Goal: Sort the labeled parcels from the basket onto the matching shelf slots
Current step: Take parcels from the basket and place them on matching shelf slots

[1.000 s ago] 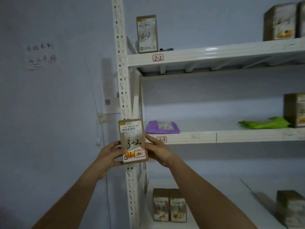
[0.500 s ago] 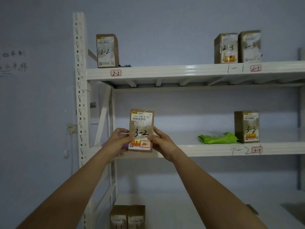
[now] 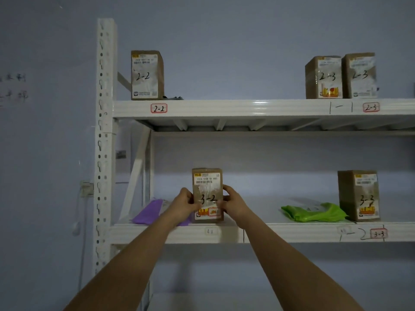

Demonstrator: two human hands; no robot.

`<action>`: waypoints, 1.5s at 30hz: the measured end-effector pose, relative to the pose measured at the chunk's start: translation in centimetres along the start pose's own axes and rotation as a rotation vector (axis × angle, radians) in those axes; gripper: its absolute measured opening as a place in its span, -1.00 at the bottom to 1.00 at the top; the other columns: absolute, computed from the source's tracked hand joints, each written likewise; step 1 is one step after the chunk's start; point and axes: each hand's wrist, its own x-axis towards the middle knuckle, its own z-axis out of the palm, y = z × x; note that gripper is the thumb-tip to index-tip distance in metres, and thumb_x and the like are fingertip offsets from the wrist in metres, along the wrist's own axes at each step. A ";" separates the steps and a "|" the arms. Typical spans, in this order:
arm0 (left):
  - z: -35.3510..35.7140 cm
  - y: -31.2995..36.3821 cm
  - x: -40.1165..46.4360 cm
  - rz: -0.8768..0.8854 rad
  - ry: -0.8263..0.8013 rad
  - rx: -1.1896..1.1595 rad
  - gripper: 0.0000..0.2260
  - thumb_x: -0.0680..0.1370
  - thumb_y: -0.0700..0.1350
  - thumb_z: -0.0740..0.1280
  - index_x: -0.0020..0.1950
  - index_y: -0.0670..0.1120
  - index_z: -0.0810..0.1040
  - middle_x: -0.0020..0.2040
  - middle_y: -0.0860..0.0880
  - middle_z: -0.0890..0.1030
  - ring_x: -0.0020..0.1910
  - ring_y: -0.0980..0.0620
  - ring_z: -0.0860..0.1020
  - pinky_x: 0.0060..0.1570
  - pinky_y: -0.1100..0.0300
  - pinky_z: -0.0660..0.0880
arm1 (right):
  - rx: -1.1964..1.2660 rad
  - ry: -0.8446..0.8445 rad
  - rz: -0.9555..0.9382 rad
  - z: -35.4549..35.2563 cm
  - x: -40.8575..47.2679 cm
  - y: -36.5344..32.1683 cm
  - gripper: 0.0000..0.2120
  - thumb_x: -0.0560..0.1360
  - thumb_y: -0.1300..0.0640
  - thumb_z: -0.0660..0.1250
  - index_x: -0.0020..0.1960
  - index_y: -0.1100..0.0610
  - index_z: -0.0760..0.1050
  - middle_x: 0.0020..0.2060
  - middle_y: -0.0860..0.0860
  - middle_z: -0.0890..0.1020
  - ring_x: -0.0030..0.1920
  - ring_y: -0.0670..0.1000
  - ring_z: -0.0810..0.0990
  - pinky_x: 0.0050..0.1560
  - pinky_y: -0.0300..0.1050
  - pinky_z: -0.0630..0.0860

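Note:
A brown cardboard parcel marked "3-2" [image 3: 207, 189] stands upright at the front of the middle shelf [image 3: 280, 232], beside a flat purple bag [image 3: 149, 213]. My left hand [image 3: 185, 204] grips its left side and my right hand [image 3: 232, 204] grips its right side, thumbs on the front face. The "3-2" slot tag on the shelf edge is hidden behind my left arm. Whether the parcel's base rests on the shelf board I cannot tell.
The top shelf [image 3: 247, 107] carries a "2-2" box [image 3: 147, 75] at left and two "2-3" boxes [image 3: 340, 77] at right. On the middle shelf a green bag [image 3: 314, 212] and a "3-3" box [image 3: 359, 195] sit at right. A white upright post [image 3: 105, 142] frames the left.
Both hands carried the "3-2" parcel forward from in front of the post to the middle shelf beside the purple bag. My view swung left to right across the rack.

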 end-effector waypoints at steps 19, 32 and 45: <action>0.1 -3.1 1.9 -0.039 -0.082 -0.095 -0.82 0.55 -0.18 0.33 -0.04 -0.03 0.32 0.12 -0.18 0.56 0.10 -0.10 0.57 0.16 -0.10 0.52 | -0.159 0.002 0.026 1.3 0.2 1.0 -0.53 0.59 0.28 0.14 0.47 0.05 0.22 0.20 0.18 0.57 0.14 0.15 0.59 0.18 0.04 0.55; -1.5 -2.0 -2.3 -0.133 0.161 0.066 -0.66 0.50 -0.16 0.38 0.25 -0.17 0.44 0.18 -0.13 0.55 0.17 -0.08 0.51 0.12 0.11 0.44 | -0.475 0.171 0.004 0.6 -2.1 1.2 -0.52 0.56 0.09 0.25 0.41 0.27 0.31 0.32 0.19 0.47 0.29 0.15 0.47 0.26 -0.05 0.38; -7.3 -7.0 -15.2 -0.283 0.008 0.845 -0.78 0.53 -0.07 0.26 0.12 -0.12 0.53 0.14 -0.11 0.56 0.08 -0.10 0.53 -0.01 0.14 0.42 | -0.680 -0.314 -0.162 11.9 -8.2 5.2 -0.86 0.48 0.15 0.25 -0.23 0.15 0.49 -0.23 0.17 0.59 -0.16 0.16 0.57 -0.09 -0.01 0.54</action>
